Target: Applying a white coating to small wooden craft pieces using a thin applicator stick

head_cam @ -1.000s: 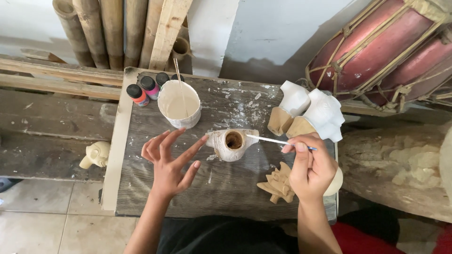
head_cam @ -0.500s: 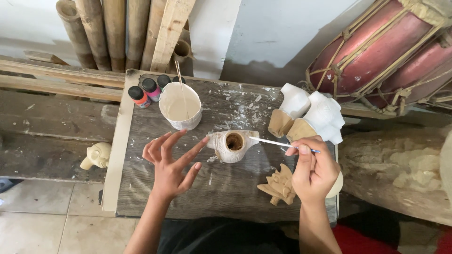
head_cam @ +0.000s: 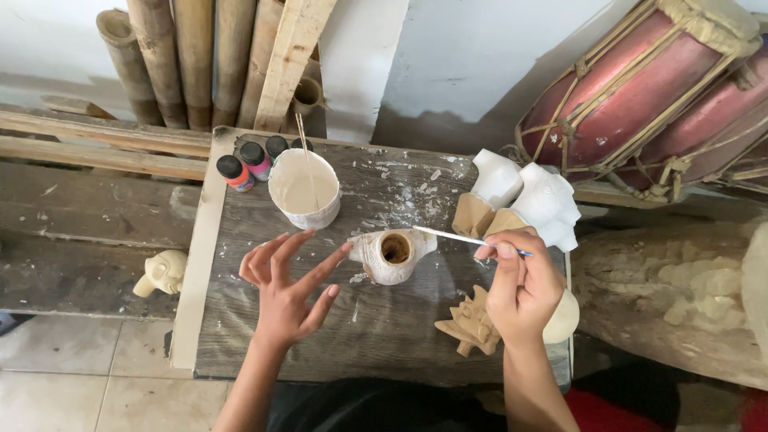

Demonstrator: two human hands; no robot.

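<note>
A small hollow carved figure [head_cam: 392, 254], coated white, stands on a worn wooden board [head_cam: 376, 328]. My left hand [head_cam: 284, 288] hovers spread beside it, one fingertip touching its left side. My right hand [head_cam: 520, 284] grips a thin white paintbrush [head_cam: 460, 238] whose tip reaches the figure's right edge. A cup of white paint [head_cam: 304, 190] with a stick in it stands behind the figure.
Small paint bottles [head_cam: 252, 162] stand by the cup. White and bare wooden carvings [head_cam: 520, 200] sit at the right, a spiky one [head_cam: 472, 326] under my right hand. A pale carving [head_cam: 164, 272] lies on the left bench. Bamboo poles [head_cam: 184, 56] and drums [head_cam: 648, 88] stand behind.
The view has shifted slightly. My hands stay almost where they were, the brush still at the figure's right edge.
</note>
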